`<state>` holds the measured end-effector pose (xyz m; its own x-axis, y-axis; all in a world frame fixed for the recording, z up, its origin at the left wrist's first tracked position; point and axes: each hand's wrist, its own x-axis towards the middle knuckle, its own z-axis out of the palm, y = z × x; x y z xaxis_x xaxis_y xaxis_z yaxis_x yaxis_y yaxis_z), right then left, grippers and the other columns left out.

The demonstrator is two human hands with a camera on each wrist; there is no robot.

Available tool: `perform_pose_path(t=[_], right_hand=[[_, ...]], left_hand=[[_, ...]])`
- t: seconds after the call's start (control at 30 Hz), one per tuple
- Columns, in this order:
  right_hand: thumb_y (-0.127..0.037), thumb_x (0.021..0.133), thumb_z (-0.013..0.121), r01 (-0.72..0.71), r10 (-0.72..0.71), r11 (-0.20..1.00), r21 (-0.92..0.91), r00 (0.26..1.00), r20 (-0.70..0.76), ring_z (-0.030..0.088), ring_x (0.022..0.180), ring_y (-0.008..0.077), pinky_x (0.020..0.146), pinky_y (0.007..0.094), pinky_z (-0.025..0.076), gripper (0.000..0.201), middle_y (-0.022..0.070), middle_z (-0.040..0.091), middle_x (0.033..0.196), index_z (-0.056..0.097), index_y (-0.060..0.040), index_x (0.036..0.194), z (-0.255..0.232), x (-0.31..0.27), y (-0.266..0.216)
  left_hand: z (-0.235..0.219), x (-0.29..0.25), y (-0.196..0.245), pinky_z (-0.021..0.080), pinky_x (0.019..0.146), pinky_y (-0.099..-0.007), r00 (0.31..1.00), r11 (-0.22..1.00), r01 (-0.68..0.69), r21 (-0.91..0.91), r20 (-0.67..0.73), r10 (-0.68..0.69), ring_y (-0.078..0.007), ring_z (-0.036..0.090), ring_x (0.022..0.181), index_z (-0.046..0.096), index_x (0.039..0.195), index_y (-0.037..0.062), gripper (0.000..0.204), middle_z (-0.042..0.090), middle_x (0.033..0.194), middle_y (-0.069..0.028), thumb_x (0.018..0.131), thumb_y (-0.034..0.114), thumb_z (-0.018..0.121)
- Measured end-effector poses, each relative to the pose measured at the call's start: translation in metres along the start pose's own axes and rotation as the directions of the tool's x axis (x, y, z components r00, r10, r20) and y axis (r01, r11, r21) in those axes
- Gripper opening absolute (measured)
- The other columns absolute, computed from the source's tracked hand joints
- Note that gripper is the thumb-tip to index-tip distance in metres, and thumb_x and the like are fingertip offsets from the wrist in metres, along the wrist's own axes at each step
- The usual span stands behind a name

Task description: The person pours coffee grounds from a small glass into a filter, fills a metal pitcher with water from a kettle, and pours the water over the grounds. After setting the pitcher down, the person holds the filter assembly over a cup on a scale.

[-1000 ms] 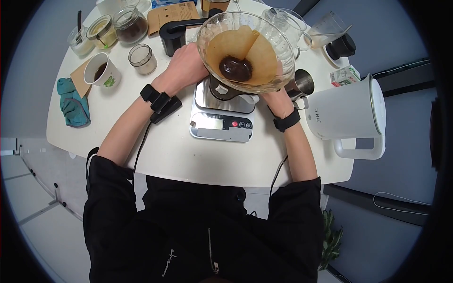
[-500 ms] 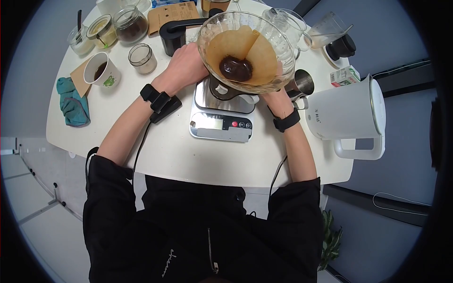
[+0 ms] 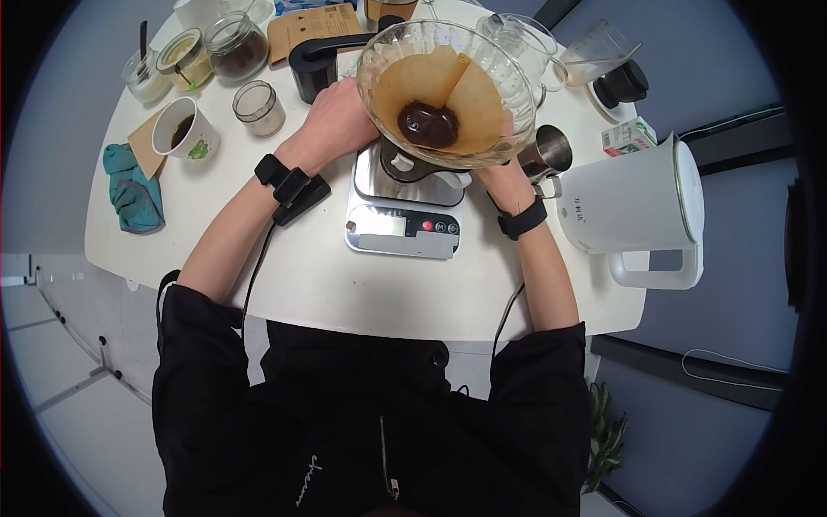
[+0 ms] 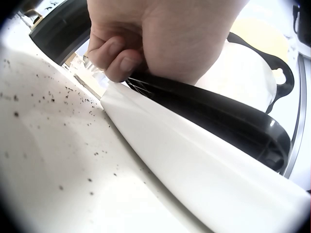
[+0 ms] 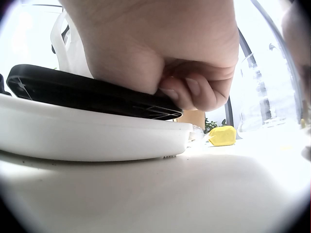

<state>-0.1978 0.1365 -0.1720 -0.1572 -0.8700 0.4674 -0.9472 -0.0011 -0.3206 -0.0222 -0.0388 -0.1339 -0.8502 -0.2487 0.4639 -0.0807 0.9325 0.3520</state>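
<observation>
A glass dripper [image 3: 508, 95] with a brown paper filter [image 3: 396, 82] and dark wet grounds [image 3: 428, 125] stands over the silver-topped scale [image 3: 403, 226]. At its left, my left hand [image 3: 338, 121] reaches behind it; on the right is my right hand [image 3: 506, 183], partly covered by the glass. The left wrist view has my left hand's curled fingers [image 4: 116, 58] at the edge of a black plate [image 4: 214, 104] over the white scale base [image 4: 194, 160]. Similarly, my right hand's curled fingers [image 5: 194, 92] grip the corner of the black plate [image 5: 87, 92]. Both thumbs are hidden.
Right of the scale are a metal cup [image 3: 551, 148] and a white kettle [image 3: 624, 202]. On the left stand a glass jar [image 3: 258, 109], a paper cup [image 3: 194, 138] and a teal cloth [image 3: 135, 196]. A black grinder [image 3: 314, 69] is behind my left hand.
</observation>
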Motion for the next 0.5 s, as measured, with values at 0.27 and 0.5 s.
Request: perform_pose_path(t=[0.27, 0.5], right_hand=[[-0.004, 0.063, 0.072, -0.018, 0.018, 1.000, -0.004, 1.000, -0.010, 0.038, 0.115, 0.0384, 0.098, 0.0430, 0.032, 0.073, 0.0174, 0.043, 0.131, 0.041, -0.0047, 0.130, 0.000, -0.003, -0.002], [-0.003, 0.061, 0.072, 0.024, -0.019, 0.992, 0.120, 0.999, -0.041, 0.041, 0.113, 0.0385, 0.095, 0.0437, 0.034, 0.072, 0.0177, 0.046, 0.127, 0.044, -0.0042, 0.128, -0.015, 0.008, -0.020]], left_hand=[[0.001, 0.001, -0.002, 0.050, 0.065, -0.0444, 1.000, 1.000, 0.007, -0.002, 0.002, -0.007, -0.0380, 0.061, 0.075, 0.064, 0.091, 0.0033, 0.022, 0.064, 0.079, -0.0190, 0.077, 0.021, 0.064], [0.002, 0.000, -0.003, 0.050, 0.066, -0.0444, 1.000, 0.999, 0.008, -0.032, -0.010, -0.009, -0.0383, 0.061, 0.076, 0.064, 0.091, 0.0031, 0.021, 0.064, 0.080, -0.0194, 0.078, 0.019, 0.064]])
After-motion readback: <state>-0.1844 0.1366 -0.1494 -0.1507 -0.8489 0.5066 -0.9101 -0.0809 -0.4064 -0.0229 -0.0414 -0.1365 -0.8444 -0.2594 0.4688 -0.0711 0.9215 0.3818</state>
